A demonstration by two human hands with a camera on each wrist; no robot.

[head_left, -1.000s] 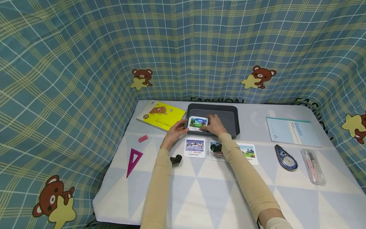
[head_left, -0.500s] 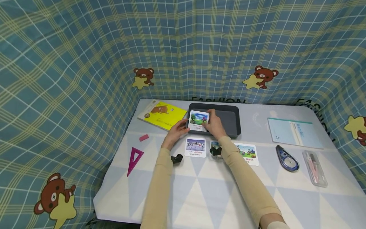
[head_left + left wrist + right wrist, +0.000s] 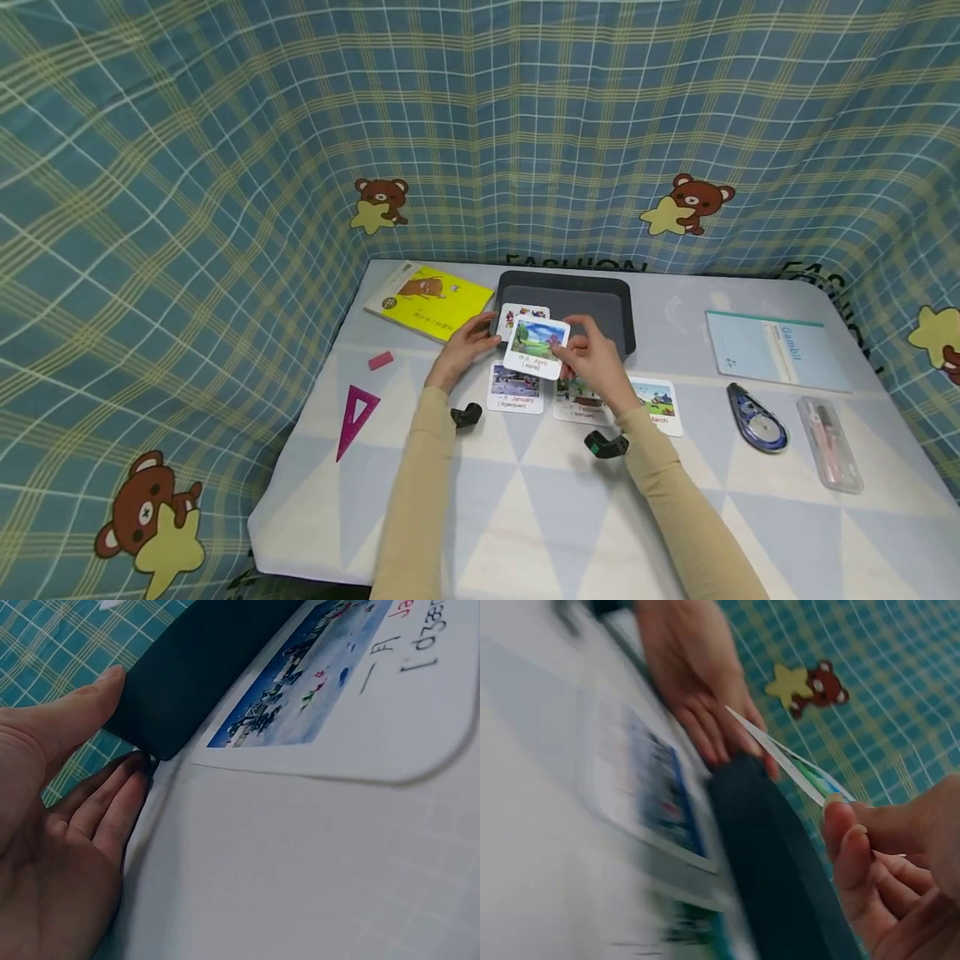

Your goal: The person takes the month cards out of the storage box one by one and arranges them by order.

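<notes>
My right hand (image 3: 596, 358) pinches the April picture card (image 3: 537, 340) between thumb and fingers. The card is raised over the front edge of the dark grey tray (image 3: 617, 287) and overlaps the January card (image 3: 516, 402) in the head view. Its thin edge shows in the right wrist view, above the tray. My left hand (image 3: 461, 354) holds the tray's front left corner, thumb on one side and fingers on the other. A card with small figures (image 3: 513, 312) lies in the tray, partly hidden by the April card. The February card (image 3: 581, 412) and March card (image 3: 656, 398) continue the row in front.
A yellow book (image 3: 438, 308) lies left of the tray, with a pink eraser (image 3: 380, 361) and magenta set square (image 3: 356, 417) nearer. On the right are a light blue notebook (image 3: 772, 348), a correction tape (image 3: 757, 421) and a clear pencil case (image 3: 830, 446).
My right hand has lifted the April card and moved it toward me and to the right, uncovering another card in the tray. My left hand has stayed at the tray's corner.
</notes>
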